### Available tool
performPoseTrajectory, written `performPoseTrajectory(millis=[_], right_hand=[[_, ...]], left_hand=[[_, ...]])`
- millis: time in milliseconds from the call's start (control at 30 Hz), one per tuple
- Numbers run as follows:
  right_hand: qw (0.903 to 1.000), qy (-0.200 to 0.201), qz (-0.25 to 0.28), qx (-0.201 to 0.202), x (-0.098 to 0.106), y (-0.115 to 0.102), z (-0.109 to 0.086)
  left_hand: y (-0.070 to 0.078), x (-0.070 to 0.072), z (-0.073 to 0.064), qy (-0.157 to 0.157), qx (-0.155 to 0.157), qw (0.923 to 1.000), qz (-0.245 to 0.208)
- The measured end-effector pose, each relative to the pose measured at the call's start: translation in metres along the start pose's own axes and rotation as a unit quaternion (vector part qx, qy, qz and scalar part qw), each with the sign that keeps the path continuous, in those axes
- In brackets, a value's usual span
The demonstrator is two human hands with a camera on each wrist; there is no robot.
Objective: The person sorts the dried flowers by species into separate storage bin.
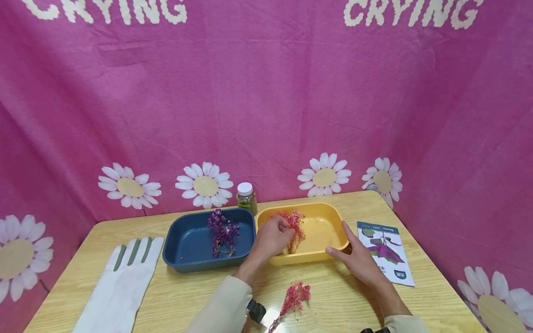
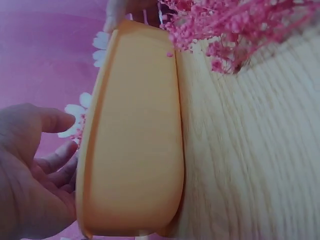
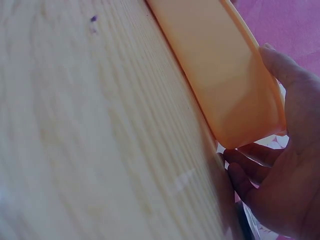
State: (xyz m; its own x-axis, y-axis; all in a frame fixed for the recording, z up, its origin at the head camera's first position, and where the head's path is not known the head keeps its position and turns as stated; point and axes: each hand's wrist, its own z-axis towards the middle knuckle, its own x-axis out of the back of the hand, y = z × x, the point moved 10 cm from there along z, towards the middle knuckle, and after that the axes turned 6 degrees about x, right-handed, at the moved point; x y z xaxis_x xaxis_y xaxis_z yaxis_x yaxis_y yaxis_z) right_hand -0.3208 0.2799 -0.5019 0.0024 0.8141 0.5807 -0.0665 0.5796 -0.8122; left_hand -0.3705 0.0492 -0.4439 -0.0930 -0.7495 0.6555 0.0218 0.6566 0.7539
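Observation:
My left hand (image 1: 272, 238) reaches over the left part of a yellow tray (image 1: 322, 233), beside a sprig of pink dried flowers (image 1: 296, 222) lying in it. In the left wrist view, its thumb and fingers stand apart, with pink bits near them; the fingertips are partly behind the rim. At the tray's right end, my right hand (image 1: 360, 259) grips the near corner, thumb at the rim and fingers along the end wall. A second pink dried-flower sprig (image 1: 294, 296) lies on the table in front of the tray.
A dark blue tray (image 1: 183, 264) holding purple dried flowers (image 1: 222, 231) stands to the left. Behind it is a white-capped jar (image 1: 246, 199). A white glove (image 1: 118, 286) lies at the left, and a printed packet (image 1: 387, 252) at the right. A pink cloth (image 1: 266, 101) hangs behind.

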Motion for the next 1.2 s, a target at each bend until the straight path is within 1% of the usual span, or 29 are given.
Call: performPoseTrajectory(millis=[133, 200, 333, 467, 567, 800, 1000, 1100, 1200], right_hand=[[1.0000, 0.001, 0.005, 0.001, -0.001, 0.001, 0.000], [1.0000, -0.001, 0.005, 0.000, -0.002, 0.002, 0.000], [1.0000, -0.003, 0.007, -0.005, -0.004, 0.005, 0.000], [0.9999, -0.002, 0.010, -0.003, -0.004, 0.004, -0.001], [0.9999, 0.000, 0.012, -0.001, -0.003, 0.002, 0.000], [0.9999, -0.002, 0.010, -0.004, -0.006, 0.005, 0.001], [1.0000, -0.001, 0.009, 0.000, -0.005, 0.004, 0.002], [0.9999, -0.004, 0.011, -0.004, -0.004, 0.003, 0.002], [0.9999, -0.005, 0.009, -0.007, -0.002, 0.004, 0.001]], left_hand=[[0.004, 0.004, -0.007, -0.011, -0.043, 0.9980, -0.045], [0.005, 0.006, -0.013, -0.021, -0.064, 0.9958, -0.062], [0.005, 0.009, -0.031, -0.032, -0.100, 0.9913, -0.080], [0.006, 0.014, -0.050, -0.035, -0.128, 0.9872, -0.088], [0.003, 0.016, -0.062, -0.041, -0.135, 0.9862, -0.087], [-0.006, 0.019, -0.088, -0.043, -0.152, 0.9866, -0.042], [-0.023, 0.012, -0.103, -0.071, -0.137, 0.9878, -0.018], [-0.028, 0.008, -0.108, -0.088, -0.145, 0.9854, -0.014], [-0.031, 0.001, -0.111, -0.109, -0.148, 0.9826, -0.025]])
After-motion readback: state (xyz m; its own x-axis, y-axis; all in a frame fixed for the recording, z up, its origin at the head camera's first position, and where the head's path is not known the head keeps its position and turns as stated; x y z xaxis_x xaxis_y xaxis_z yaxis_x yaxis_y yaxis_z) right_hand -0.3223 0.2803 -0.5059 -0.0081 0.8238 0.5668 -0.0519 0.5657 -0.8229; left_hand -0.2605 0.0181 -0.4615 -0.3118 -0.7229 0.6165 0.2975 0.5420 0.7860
